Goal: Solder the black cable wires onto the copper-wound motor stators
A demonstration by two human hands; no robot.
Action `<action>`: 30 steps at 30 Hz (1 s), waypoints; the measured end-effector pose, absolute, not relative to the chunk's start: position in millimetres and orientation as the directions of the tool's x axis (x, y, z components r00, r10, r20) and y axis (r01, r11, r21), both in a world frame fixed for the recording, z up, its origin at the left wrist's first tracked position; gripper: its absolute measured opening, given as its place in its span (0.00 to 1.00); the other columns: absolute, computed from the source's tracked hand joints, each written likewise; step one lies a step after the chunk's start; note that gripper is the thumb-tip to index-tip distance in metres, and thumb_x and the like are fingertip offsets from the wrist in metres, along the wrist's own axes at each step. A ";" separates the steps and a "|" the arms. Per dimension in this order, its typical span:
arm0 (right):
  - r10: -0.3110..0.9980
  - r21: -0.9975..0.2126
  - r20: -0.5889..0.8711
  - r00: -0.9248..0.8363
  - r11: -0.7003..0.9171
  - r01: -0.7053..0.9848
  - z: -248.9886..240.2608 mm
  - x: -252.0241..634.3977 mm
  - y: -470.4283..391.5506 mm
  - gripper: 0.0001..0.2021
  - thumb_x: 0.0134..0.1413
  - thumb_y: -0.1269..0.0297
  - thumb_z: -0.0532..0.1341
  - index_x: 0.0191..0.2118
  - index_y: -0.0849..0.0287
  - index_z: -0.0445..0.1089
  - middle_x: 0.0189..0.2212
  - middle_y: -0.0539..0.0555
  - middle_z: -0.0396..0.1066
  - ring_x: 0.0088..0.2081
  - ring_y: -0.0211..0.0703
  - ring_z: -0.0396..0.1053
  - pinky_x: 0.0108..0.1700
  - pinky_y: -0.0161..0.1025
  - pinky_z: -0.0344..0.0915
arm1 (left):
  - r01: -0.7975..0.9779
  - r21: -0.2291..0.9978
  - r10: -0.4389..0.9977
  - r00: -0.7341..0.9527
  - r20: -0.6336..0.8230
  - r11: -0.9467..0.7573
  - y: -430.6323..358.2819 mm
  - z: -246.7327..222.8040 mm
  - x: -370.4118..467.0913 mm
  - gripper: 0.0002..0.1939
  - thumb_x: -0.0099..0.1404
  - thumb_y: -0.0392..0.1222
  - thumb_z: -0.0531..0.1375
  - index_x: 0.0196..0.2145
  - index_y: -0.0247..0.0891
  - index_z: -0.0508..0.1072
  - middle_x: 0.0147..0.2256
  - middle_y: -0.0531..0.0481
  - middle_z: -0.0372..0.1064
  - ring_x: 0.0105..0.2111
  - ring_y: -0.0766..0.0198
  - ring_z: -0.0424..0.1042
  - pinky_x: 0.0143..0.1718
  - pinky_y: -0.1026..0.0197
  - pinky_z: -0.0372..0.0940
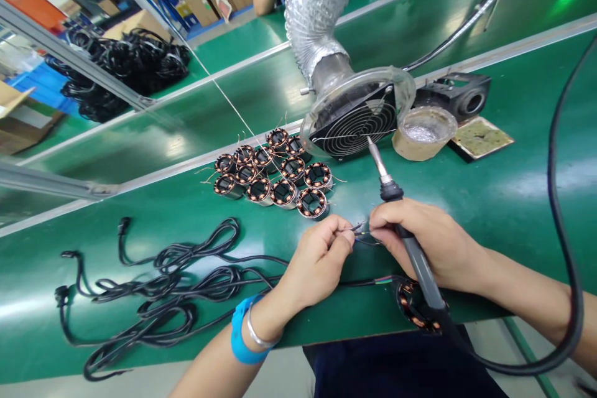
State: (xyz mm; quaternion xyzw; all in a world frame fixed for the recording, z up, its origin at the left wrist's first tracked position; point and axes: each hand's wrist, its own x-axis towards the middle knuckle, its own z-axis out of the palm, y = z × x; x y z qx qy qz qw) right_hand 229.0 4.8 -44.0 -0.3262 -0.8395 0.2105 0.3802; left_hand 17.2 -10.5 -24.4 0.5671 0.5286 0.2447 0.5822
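My left hand [325,255] is closed in a pinch on thin wires [358,230] whose bare ends stick out to the right. Close beside it, my right hand [429,242] holds a soldering iron [416,258], its metal tip pointing up and away, while thumb and forefinger meet at the wire ends. Below the right hand lies a motor stator [410,305] with copper windings, partly covered by the iron's handle. A black cable with coloured wires [383,280] runs to this stator. Several bundled black power cords [181,273] lie to the left of my left hand.
Several stators [283,193] stand grouped beyond my hands. A fume extractor fan [354,130] with a silver duct [314,12] stands behind the iron tip. A round tub [424,132], a sponge tray [482,137] and an iron stand [459,96] are at right. The iron's cord [555,186] loops right.
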 end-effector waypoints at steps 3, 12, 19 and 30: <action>0.716 -0.614 0.507 -0.480 0.691 0.382 -42.3 229.0 4.9 0.06 0.65 0.73 0.57 0.44 0.56 0.64 0.33 0.50 0.71 0.31 0.38 0.69 0.34 0.35 0.65 | 0.242 0.930 0.882 0.323 -0.345 0.275 -8.7 -24.8 19.1 0.10 0.69 0.45 0.56 0.32 0.38 0.66 0.24 0.58 0.55 0.24 0.70 0.52 0.26 0.65 0.50; 0.723 -0.629 0.498 -0.478 0.681 0.375 -38.2 228.5 4.2 0.06 0.63 0.73 0.59 0.43 0.56 0.64 0.32 0.48 0.71 0.29 0.37 0.69 0.32 0.34 0.65 | 0.140 0.936 0.901 0.256 -0.350 0.323 -9.0 -24.6 28.6 0.14 0.63 0.50 0.63 0.30 0.35 0.71 0.22 0.57 0.58 0.24 0.70 0.53 0.27 0.65 0.51; 0.727 -0.628 0.499 -0.472 0.679 0.380 -39.2 226.7 2.8 0.06 0.64 0.73 0.58 0.44 0.56 0.63 0.31 0.48 0.70 0.30 0.37 0.69 0.31 0.34 0.64 | 0.083 0.904 0.871 0.244 -0.426 0.418 -10.5 -24.0 30.8 0.23 0.58 0.60 0.67 0.26 0.36 0.72 0.20 0.58 0.57 0.23 0.70 0.55 0.27 0.65 0.53; 0.730 -0.634 0.519 -0.444 0.677 0.374 -39.0 226.5 1.4 0.07 0.65 0.73 0.58 0.45 0.55 0.63 0.33 0.49 0.72 0.30 0.37 0.70 0.33 0.34 0.66 | -0.029 0.841 0.804 0.314 -0.505 0.540 -8.8 -29.2 23.1 0.23 0.55 0.60 0.70 0.29 0.37 0.69 0.16 0.63 0.47 0.16 0.75 0.41 0.19 0.66 0.37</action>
